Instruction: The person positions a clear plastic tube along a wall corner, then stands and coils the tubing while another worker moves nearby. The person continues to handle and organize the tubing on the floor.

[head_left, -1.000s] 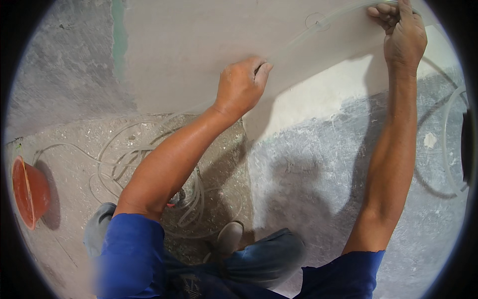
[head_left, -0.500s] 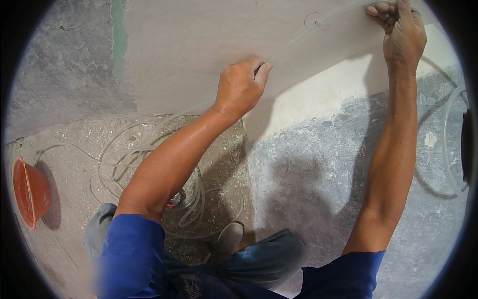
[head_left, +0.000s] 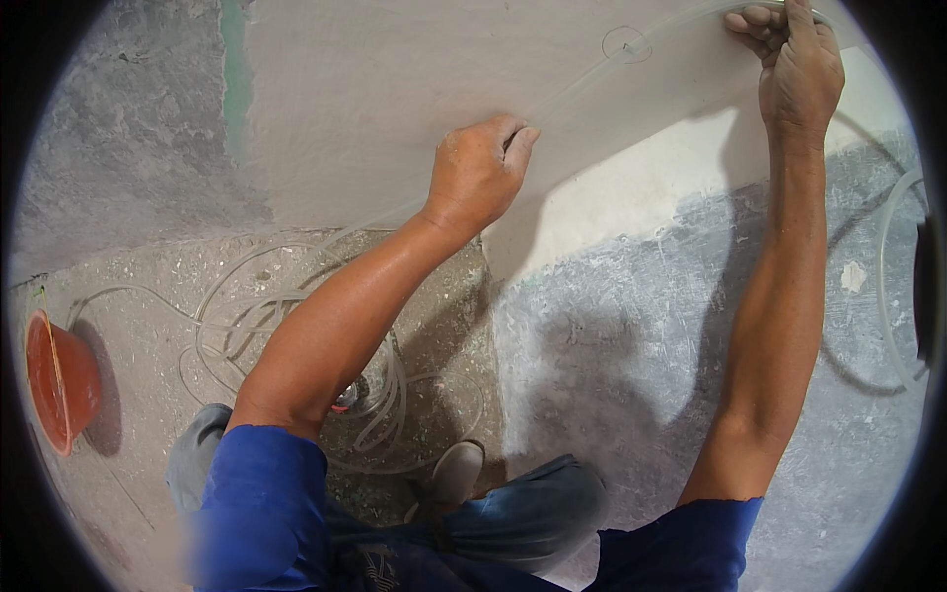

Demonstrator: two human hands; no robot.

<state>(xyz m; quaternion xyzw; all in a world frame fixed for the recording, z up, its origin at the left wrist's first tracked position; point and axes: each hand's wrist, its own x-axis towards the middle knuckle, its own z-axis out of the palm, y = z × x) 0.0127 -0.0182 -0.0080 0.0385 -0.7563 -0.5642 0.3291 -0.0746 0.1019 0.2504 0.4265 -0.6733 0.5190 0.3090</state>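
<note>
My left hand (head_left: 479, 170) is closed on a clear thin hose (head_left: 583, 78) in front of the pale plastered wall (head_left: 395, 79). The hose rises rightward to my right hand (head_left: 796, 76), which grips it at the top right between thumb and fingers, the other fingers curled. Between my hands the hose passes a thin circle (head_left: 610, 33) marked on the wall, with a small mark inside it. Both forearms reach up from the lower edge. Whether the hose touches the wall all along, I cannot tell.
An orange bucket (head_left: 69, 385) stands at the far left. Loose coils of hose (head_left: 222, 261) lie on the speckled floor around my shoe (head_left: 457, 469), with a small object (head_left: 347, 395) partly hidden by my arm. A grey, partly whitened wall (head_left: 612, 365) is at right, with another hose loop (head_left: 885, 247).
</note>
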